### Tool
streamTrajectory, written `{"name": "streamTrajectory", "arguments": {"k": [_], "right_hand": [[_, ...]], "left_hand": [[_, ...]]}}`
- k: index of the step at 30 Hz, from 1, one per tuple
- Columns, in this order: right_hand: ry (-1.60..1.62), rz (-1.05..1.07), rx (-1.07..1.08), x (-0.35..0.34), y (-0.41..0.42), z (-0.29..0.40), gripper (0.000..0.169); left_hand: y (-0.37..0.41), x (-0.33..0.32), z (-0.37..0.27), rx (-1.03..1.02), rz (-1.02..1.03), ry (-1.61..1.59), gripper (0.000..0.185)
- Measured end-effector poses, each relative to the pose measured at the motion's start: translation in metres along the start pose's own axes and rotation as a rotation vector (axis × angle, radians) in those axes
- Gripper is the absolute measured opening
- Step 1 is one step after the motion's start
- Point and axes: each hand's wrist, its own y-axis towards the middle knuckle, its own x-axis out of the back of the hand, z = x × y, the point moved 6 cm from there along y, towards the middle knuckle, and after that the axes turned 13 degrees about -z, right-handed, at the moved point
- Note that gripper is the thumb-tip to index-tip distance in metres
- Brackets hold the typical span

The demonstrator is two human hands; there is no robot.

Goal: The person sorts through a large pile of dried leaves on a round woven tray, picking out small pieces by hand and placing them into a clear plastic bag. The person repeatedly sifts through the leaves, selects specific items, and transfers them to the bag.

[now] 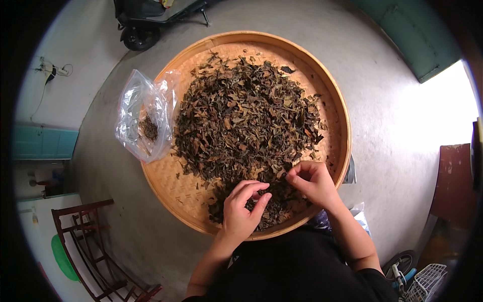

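Note:
A round woven bamboo tray (166,188) lies before me, bearing a wide heap of dried brown and green leaves (245,113). Near its front rim, my left hand (243,211) is over the darker leaves, thumb and fingers apart with nothing seen between them. My right hand (315,185) is at the heap's lower right edge. Its thumb and forefinger tips are pinched together at a small leaf; whether they grip it is unclear. A clear plastic bag (132,113) with a small clump of brown plant bits (149,128) rests over the tray's left rim.
A scooter (139,36) stands on the concrete floor at the upper left. At the lower left is a dark red wooden rack (100,258) beside a green basin (62,256). A bicycle with a white wire basket (426,281) is at the lower right.

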Motion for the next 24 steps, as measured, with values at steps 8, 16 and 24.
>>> {"name": "streamTrajectory", "arguments": {"k": [8,16,24], "right_hand": [[0.626,0.283,-0.377,-0.034,-0.017,0.001,0.011],[0.370,0.184,-0.045,-0.043,-0.024,0.012,0.014],[-0.381,-0.179,1.152,-0.030,-0.048,0.080,0.032]], "left_hand": [[-0.007,-0.011,0.013,0.343,0.218,-0.343,0.018],[-0.017,0.001,0.027,0.540,0.192,-0.538,0.015],[-0.019,0.002,0.031,0.679,0.327,-0.687,0.016]]}}
